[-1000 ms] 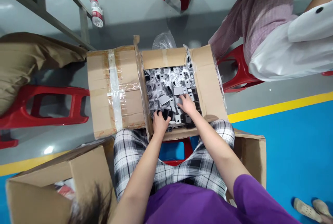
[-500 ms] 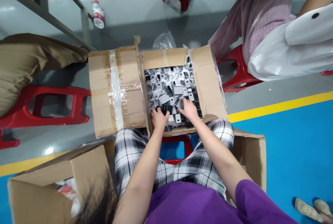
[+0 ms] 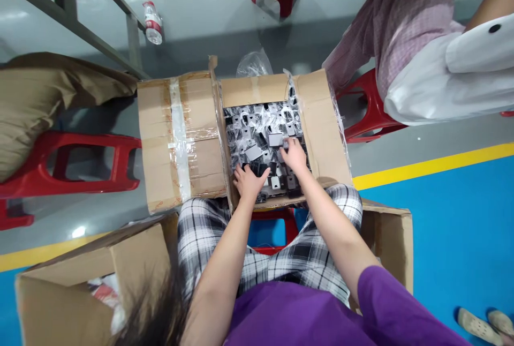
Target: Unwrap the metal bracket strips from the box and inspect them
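The open brown cardboard box (image 3: 321, 121) has its taped flaps folded outward. It is filled with small grey and black parts in clear plastic bags (image 3: 257, 121), heaped loosely at mixed angles. One light grey rectangular plate (image 3: 275, 139) lies face up near the middle. A second grey plate (image 3: 252, 151) lies tilted just to its left.

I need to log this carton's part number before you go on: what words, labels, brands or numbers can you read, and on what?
No text can be read in this view.
Bottle: red label, print too small to read.
Open carton: plain cardboard, no print showing.
Bagged parts in it: no marks legible.
Red-and-white sheet in the near box: blurred, unreadable.
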`<state>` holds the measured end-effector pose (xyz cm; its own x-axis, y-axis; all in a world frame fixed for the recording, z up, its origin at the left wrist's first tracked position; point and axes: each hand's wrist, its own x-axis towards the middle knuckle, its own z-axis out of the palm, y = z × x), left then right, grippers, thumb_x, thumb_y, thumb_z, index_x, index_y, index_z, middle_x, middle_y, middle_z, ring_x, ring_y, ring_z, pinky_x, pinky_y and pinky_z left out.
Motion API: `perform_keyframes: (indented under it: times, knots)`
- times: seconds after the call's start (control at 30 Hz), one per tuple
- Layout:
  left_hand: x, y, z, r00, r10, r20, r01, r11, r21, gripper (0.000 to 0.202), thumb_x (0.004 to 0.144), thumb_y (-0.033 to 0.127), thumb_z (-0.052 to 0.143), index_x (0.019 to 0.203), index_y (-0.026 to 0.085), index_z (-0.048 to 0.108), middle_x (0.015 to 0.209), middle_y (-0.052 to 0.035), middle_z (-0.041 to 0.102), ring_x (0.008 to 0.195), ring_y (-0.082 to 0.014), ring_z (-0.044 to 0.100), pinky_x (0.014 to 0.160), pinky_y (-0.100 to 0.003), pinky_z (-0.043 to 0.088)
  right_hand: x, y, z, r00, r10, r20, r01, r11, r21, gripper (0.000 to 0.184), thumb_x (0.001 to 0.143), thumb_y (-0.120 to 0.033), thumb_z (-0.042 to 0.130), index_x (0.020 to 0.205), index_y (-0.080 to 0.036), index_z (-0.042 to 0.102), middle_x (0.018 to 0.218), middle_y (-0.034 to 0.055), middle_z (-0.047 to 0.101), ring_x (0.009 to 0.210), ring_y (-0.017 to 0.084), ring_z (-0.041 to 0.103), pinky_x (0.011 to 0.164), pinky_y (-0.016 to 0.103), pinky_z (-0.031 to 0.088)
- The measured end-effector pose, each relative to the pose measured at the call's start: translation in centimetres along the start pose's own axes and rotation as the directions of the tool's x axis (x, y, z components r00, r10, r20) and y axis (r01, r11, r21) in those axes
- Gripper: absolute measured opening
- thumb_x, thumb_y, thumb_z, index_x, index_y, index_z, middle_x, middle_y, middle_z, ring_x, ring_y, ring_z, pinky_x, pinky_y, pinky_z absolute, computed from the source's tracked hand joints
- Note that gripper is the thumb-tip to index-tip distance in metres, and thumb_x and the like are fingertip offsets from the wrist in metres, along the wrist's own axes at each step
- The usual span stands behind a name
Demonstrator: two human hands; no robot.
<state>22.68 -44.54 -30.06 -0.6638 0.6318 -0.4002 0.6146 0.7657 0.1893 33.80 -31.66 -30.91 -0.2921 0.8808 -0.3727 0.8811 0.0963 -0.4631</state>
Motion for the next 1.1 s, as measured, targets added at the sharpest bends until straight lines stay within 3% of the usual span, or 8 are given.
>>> perform_keyframes:
  times: [0.07, 0.2, 0.37, 0.5, 0.6, 0.87, 0.97, 1.1]
  knots:
    - [0.0, 0.5, 0.1, 1.0, -0.024, 0.002, 0.023, 1.0, 0.02, 0.08, 0.08, 0.07, 0.054, 0.13, 0.007, 0.054, 0.151, -0.0283, 0.037, 0.137, -0.043, 0.039, 0.102, -0.058, 0.044, 2.3, -0.5, 0.1, 0.999, 0.041, 0.022, -0.04, 0.999, -0.032, 0.048, 0.091, -0.037, 0.058, 0.132, -0.014, 0.053, 0.135, 0.0193, 0.056, 0.118, 0.03, 0.059, 0.092, 0.037, 0.049]
    - [0.2, 1.2, 0.3, 0.998, -0.054, 0.019, 0.054, 0.998, 0.04, 0.077, 0.079, 0.062, 0.061, 0.13, 0.005, 0.051, 0.151, -0.0289, 0.038, 0.136, -0.042, 0.04, 0.102, -0.059, 0.044, 4.4, -1.0, 0.6, 0.982, 0.118, 0.149, -0.116, 0.993, -0.021, 0.039, 0.092, -0.045, 0.056, 0.109, -0.012, 0.066, 0.115, 0.0161, 0.067, 0.104, 0.026, 0.065, 0.087, 0.032, 0.05]
    - [0.6, 1.2, 0.2, 0.997, -0.074, 0.007, 0.074, 0.997, 0.006, 0.073, 0.079, 0.054, 0.065, 0.131, 0.006, 0.049, 0.146, -0.0274, 0.043, 0.133, -0.0394, 0.045, 0.1, -0.054, 0.047, -0.3, -0.2, -0.3, 0.994, 0.049, 0.101, -0.037, 0.992, -0.117, 0.029, 0.092, -0.04, 0.055, 0.105, -0.018, 0.069, 0.118, 0.0139, 0.066, 0.106, 0.026, 0.066, 0.086, 0.033, 0.05]
    - [0.5, 1.0, 0.2, 0.997, -0.082, 0.01, 0.083, 0.995, -0.06, 0.073, 0.079, 0.055, 0.065, 0.132, 0.008, 0.05, 0.146, -0.028, 0.042, 0.134, -0.0412, 0.044, 0.101, -0.056, 0.046, -4.8, -0.6, -0.5, 0.953, 0.051, 0.299, 0.011, 0.979, -0.204, 0.03, 0.094, -0.038, 0.053, 0.108, -0.02, 0.072, 0.109, 0.0154, 0.071, 0.103, 0.03, 0.068, 0.086, 0.039, 0.051]
    - [0.4, 0.4, 0.2, 0.996, -0.08, 0.043, 0.087, 0.98, -0.18, 0.07, 0.081, 0.056, 0.062, 0.133, 0.01, 0.053, 0.15, -0.0256, 0.039, 0.137, -0.0408, 0.041, 0.105, -0.054, 0.043, -6.1, -1.7, -0.2, 0.939, 0.038, 0.341, 0.013, 0.989, -0.147, 0.033, 0.097, -0.039, 0.047, 0.113, -0.02, 0.07, 0.115, 0.0147, 0.071, 0.108, 0.029, 0.067, 0.088, 0.037, 0.051]
    - [0.0, -2.2, 0.1, 0.988, -0.139, 0.071, 0.155, 0.927, -0.342, 0.048, 0.097, 0.037, 0.031, 0.123, 0.016, 0.066, 0.145, -0.0176, 0.051, 0.137, -0.0292, 0.047, 0.113, -0.043, 0.039, -7.1, -5.0, 0.4, 0.967, 0.128, 0.221, -0.094, 0.983, -0.161, 0.073, 0.093, -0.056, 0.052, 0.146, -0.008, 0.036, 0.117, 0.0227, 0.068, 0.122, 0.036, 0.056, 0.09, 0.041, 0.048]
    - [-0.2, -2.6, 0.3, 0.99, -0.115, 0.08, 0.137, 0.914, -0.383, 0.047, 0.096, 0.029, 0.03, 0.12, 0.013, 0.067, 0.139, -0.0174, 0.057, 0.134, -0.0247, 0.05, 0.114, -0.037, 0.038, -7.3, -6.0, 1.6, 0.957, 0.159, 0.243, -0.114, 0.975, -0.189, 0.087, 0.091, -0.057, 0.055, 0.155, -0.008, 0.021, 0.125, 0.0252, 0.063, 0.121, 0.037, 0.056, 0.097, 0.043, 0.043]
    - [-0.1, -2.8, 0.7, 0.991, -0.09, 0.098, 0.124, 0.892, -0.435, 0.046, 0.093, 0.022, 0.031, 0.116, 0.011, 0.069, 0.132, -0.0165, 0.063, 0.135, -0.0225, 0.049, 0.117, -0.034, 0.035, -7.2, -7.1, 4.0, 0.96, 0.211, 0.184, -0.177, 0.967, -0.185, 0.096, 0.087, -0.061, 0.059, 0.156, -0.008, 0.019, 0.13, 0.0303, 0.054, 0.117, 0.038, 0.057, 0.099, 0.046, 0.039]
